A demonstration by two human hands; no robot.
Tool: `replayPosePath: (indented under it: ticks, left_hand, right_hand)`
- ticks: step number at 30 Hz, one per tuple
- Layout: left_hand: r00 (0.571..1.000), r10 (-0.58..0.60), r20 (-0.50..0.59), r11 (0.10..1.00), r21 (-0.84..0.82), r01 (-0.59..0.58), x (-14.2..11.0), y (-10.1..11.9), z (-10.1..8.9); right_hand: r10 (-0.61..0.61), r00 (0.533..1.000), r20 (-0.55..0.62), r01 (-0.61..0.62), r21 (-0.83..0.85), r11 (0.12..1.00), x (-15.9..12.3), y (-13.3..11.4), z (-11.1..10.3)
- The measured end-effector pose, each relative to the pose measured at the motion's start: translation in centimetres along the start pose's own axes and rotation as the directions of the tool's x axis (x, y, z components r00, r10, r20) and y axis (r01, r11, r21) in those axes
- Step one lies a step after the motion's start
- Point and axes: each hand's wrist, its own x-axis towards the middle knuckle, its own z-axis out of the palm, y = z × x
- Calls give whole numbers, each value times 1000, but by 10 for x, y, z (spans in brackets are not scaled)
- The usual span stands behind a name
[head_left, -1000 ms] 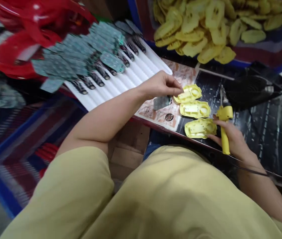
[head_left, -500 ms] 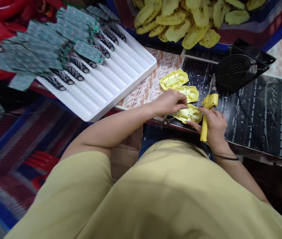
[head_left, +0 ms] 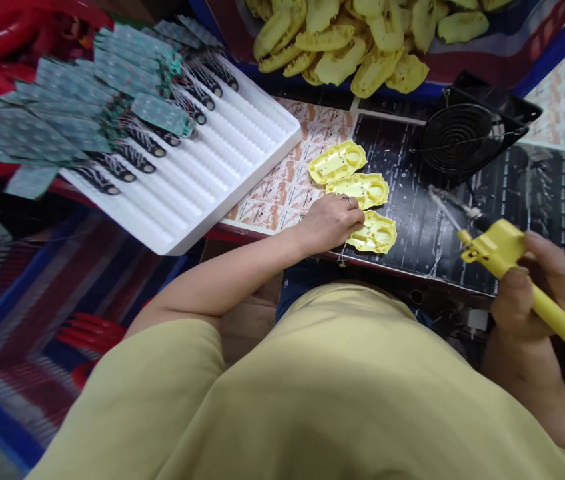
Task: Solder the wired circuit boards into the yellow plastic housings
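My left hand [head_left: 335, 220] is closed, its fingertips bunched at the left end of the nearest yellow plastic shell [head_left: 380, 233]. What those fingers pinch is hidden under the hand. Thin wires with a small dark part [head_left: 342, 261] hang below it at the table edge. Two more yellow shells, a middle one [head_left: 377, 190] and a far one [head_left: 340, 162], lie hollow side up just beyond. Off to the right, my right hand [head_left: 537, 293] grips a yellow soldering gun [head_left: 500, 247], held raised with its thin metal tip pointing up and left.
A white ridged foam tray [head_left: 242, 147] on the left carries several green circuit boards [head_left: 77, 100] with wired black parts. Behind stands a blue-rimmed crate [head_left: 552, 57] heaped with yellow shells [head_left: 342, 60]. A black fan [head_left: 462, 137] sits on the dark table [head_left: 412, 247].
My right hand has moved away from the nearest shell, right and toward the camera, with the soldering gun. My left hand has shifted slightly down and left, staying at the shell.
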Motion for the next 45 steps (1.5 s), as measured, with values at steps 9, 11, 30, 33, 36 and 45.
replayPosePath:
  ticks: [9, 11, 30, 33, 36, 45]
  left_hand:
    - [994, -94, -53, 974, -213, 80, -11, 4, 4]
    - [995, -88, -52, 974, -216, 75, -11, 5, 4]
    - [984, -160, 75, 954, -245, 174, -3, 7, -4]
    - [981, -171, 95, 952, -240, 190, -2, 7, -4]
    - [979, -174, 106, 951, -242, 195, -1, 6, -4]
    - [979, -168, 111, 956, -225, 190, -2, 4, -3]
  right_hand:
    - [52, 980, 192, -121, 367, 922, -25, -10, 16]
    - [44, 971, 235, -135, 384, 914, -28, -11, 17]
    - [-285, 904, 319, 108, 474, 874, 16, 5, 32]
    - [-409, 855, 318, 220, 490, 843, 24, 11, 32]
    - [-393, 859, 329, 213, 469, 857, 23, 16, 30]
    - [-393, 848, 355, 209, 458, 864, 14, 31, 25]
